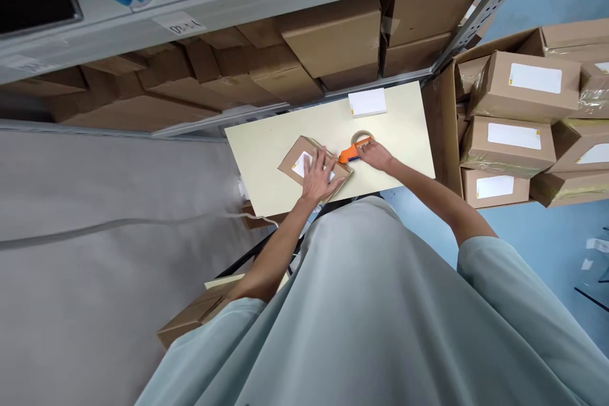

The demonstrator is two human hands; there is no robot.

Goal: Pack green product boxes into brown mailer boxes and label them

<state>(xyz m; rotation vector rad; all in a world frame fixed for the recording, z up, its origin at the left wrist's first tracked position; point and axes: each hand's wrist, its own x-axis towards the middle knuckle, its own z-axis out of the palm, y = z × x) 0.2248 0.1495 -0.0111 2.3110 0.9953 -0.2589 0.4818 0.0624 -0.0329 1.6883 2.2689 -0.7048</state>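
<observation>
A small cardboard box [291, 169] with a white label on top lies at an angle on the cream table [266, 139]. Flat across its upper face rests my left hand [318, 179], fingers spread over part of the label. Just right of the box, my right hand [375, 155] is closed round an orange tape dispenser [349, 153] carrying a roll of tape [362, 136]. The dispenser's front end reaches the box's right edge; whether tape is stuck there I cannot make out. Behind the dispenser sits a white stack of labels or paper [368, 102].
A large carton [442, 120] of labelled, taped boxes [533, 85] stands at the right. Metal shelving [285, 6] filled with cardboard boxes runs along the table's far side. A pale cable [143, 222] crosses at left. Another cardboard box [190, 317] is by my left elbow.
</observation>
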